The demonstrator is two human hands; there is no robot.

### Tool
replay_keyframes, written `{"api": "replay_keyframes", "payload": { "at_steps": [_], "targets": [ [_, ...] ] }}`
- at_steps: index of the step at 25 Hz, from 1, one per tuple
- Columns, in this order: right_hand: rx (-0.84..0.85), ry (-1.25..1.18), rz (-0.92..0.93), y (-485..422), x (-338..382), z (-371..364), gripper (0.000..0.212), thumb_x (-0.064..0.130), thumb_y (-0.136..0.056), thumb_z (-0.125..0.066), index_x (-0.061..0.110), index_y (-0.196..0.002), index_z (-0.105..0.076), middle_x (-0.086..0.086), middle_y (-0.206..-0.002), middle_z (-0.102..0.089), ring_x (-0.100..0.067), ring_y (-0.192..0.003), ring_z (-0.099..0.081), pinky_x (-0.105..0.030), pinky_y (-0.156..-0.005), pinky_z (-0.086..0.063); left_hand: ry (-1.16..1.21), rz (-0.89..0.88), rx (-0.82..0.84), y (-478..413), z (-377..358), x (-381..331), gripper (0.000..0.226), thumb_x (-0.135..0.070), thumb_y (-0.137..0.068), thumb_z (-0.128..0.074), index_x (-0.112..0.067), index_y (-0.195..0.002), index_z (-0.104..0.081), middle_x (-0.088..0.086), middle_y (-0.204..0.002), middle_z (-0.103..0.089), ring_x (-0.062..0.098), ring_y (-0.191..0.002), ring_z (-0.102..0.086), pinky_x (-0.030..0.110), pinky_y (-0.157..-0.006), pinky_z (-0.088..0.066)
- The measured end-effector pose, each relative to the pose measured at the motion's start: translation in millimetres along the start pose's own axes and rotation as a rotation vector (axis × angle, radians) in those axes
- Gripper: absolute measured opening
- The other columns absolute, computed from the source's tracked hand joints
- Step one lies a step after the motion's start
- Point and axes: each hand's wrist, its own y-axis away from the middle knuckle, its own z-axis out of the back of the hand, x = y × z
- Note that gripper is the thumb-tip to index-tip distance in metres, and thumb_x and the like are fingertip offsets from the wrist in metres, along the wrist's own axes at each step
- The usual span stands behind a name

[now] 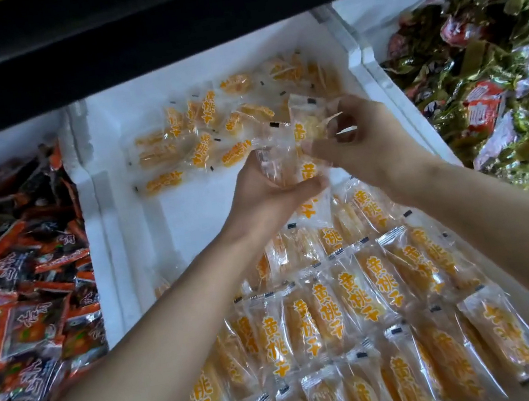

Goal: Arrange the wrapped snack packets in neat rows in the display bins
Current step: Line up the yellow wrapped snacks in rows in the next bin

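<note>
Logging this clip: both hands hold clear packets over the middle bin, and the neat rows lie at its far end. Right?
No. The head view shows the neat rows at the near end of the middle bin; loose packets lie at the far end. Rest holds.

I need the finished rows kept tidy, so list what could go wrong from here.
1. The left hand grips several clear packets while the right hand pinches one; some could slip and land on the neat rows below.
2. Both forearms hang over those rows and might brush them crooked.
3. The loose pile at the back could get mixed in unsorted.
</note>
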Motion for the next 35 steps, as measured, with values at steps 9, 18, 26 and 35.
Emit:
{"api": "replay_keyframes", "payload": {
  "at_steps": [9,18,26,35],
  "targets": [
    [-0.028,-0.203,-0.087,27.3,-1.7,-20.8,0.021,0.023,-0.086,-0.067,0.022,-0.082,-0.046,-0.002,-0.072,-0.052,-0.015,-0.06,-0.052,-0.037,-0.065,-0.048,-0.02,0.069,-0.248,50.0,51.0,14.8,0.043,-0.015,-0.071,-0.082,-0.029,-0.1,-0.055,-0.009,-0.093,-0.067,0.0,-0.076,-0.064,0.016,-0.065,-0.052],
    [0.354,0.436,-0.039,28.1,-24.1,-104.3,0.023,0.023,-0.087,-0.063,0.014,-0.107,-0.054,0.002,-0.089,-0.056,-0.019,-0.084,-0.057,-0.017,-0.057,-0.036,-0.058,0.119,-0.396,68.1,115.9,36.1,0.07,-0.025,-0.066,-0.086,-0.017,-0.127,-0.051,0.0,-0.118,-0.063,0.019,-0.11,-0.06,0.042,-0.097,-0.05],
    [0.463,0.799,0.16,32.1,-21.7,-97.5,0.045,0.028,-0.091,-0.058,0.018,-0.133,-0.046,-0.003,-0.134,-0.041,-0.019,-0.121,-0.045,-0.029,-0.094,-0.036,0.06,0.17,-0.316,87.6,108.7,43.0,0.048,-0.019,-0.074,-0.082,-0.025,-0.109,-0.05,-0.001,-0.097,-0.063,-0.003,-0.06,-0.061,0.023,-0.052,-0.054],
    [0.46,0.109,-0.137,74.5,7.9,-62.1,0.01,0.025,-0.085,-0.066,0.016,-0.088,-0.067,-0.01,-0.071,-0.065,-0.012,-0.054,-0.057,-0.027,-0.056,-0.047,0.0,0.072,-0.096,85.3,62.7,43.8,0.049,-0.021,-0.062,-0.087,-0.024,-0.102,-0.057,-0.007,-0.096,-0.071,0.011,-0.091,-0.068,0.034,-0.08,-0.053]
  ]
}}
